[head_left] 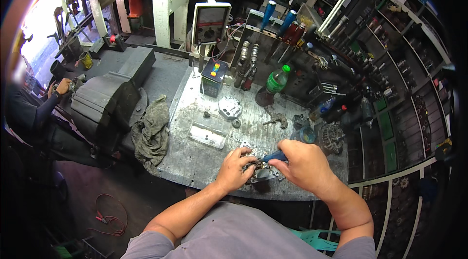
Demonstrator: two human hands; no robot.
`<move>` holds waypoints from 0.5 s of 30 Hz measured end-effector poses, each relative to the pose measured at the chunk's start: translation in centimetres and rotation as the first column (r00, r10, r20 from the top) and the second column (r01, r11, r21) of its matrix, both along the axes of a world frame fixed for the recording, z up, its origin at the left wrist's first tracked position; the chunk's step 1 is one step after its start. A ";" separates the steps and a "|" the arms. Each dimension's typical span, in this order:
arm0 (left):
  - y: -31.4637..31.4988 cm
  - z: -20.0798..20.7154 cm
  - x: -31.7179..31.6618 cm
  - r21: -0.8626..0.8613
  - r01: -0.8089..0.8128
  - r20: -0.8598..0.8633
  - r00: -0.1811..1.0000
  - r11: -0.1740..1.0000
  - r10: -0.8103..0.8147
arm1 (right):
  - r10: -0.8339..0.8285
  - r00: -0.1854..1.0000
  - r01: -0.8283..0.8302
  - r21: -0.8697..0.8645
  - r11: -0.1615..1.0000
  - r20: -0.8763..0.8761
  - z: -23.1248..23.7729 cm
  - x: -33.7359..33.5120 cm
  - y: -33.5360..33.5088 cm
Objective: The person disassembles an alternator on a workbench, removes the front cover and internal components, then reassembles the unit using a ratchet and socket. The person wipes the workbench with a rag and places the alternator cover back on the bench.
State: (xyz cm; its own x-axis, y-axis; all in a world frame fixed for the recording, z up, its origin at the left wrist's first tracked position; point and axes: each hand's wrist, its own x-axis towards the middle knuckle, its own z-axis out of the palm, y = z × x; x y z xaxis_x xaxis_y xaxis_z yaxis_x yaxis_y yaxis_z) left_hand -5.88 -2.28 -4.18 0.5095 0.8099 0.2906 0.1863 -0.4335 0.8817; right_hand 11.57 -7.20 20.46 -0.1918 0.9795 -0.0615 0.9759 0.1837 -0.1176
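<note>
Left hand (235,169): fingers bunched, narrow, at left side of finned metal part (263,174); whether pinching it, cannot tell. Part lies on bench (181,164), by near edge, between hands. Probably stiff, fairly light, perhaps greasy, finer bits fragile; best held by solid outer edges. Farther right, blue-handled tool (276,156), tip hidden, clasped in right hand (306,164).

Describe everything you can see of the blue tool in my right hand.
The blue tool has a plastic-looking handle. Your right hand grips it, hiding much of it. It slants slightly down to the left in the picture, its far end at the metal part beside your left hand. That end is too small to make out; whether your left hand touches it is unclear.
</note>
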 end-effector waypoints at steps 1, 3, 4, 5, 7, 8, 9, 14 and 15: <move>-0.1 0.0 0.0 0.001 0.003 -0.007 1.000 1.000 -0.003 | -0.004 0.999 0.004 -0.013 1.000 0.039 0.0 0.0 0.0; -0.3 -0.2 0.0 -0.004 -0.008 0.017 1.000 1.000 0.008 | -0.062 0.985 0.074 -0.073 0.995 0.158 0.0 -0.1 0.0; -0.4 -0.3 0.0 0.003 -0.016 0.039 0.999 1.000 0.016 | -0.026 0.998 0.027 -0.012 1.000 0.056 0.0 -0.1 0.1; -0.4 -0.4 -0.1 -0.004 -0.006 0.036 0.999 1.000 0.006 | 0.034 0.998 -0.030 0.079 0.996 -0.051 -0.1 -0.1 0.2; -0.3 -0.7 -0.3 -0.004 0.004 0.046 0.999 1.000 -0.004 | 0.113 0.985 -0.093 0.154 0.984 -0.129 -0.2 0.1 0.6; -0.4 -0.9 -0.4 0.012 0.021 0.034 0.999 1.000 -0.022 | 0.124 0.986 -0.109 0.133 0.985 -0.108 -0.2 0.2 0.8; -0.4 -1.0 -0.5 0.028 0.031 0.021 0.999 0.999 -0.031 | 0.137 0.987 -0.127 0.113 0.985 -0.087 -0.1 0.3 0.8; -0.2 -0.7 -0.6 0.083 0.044 -0.016 0.999 0.996 -0.042 | -0.053 0.991 0.065 -0.089 0.994 0.126 0.1 0.4 0.8; -0.3 -0.6 -0.5 0.053 0.040 -0.008 0.999 0.998 -0.040 | -0.074 0.985 0.091 -0.108 0.990 0.153 0.1 0.3 0.8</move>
State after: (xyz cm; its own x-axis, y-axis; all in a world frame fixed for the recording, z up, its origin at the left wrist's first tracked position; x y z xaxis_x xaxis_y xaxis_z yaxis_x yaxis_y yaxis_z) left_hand -6.40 -2.54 -4.76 0.5431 0.7724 0.3293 0.1739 -0.4871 0.8558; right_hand 11.87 -6.39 20.59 -0.0906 0.9764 -0.1959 0.9954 0.0951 0.0140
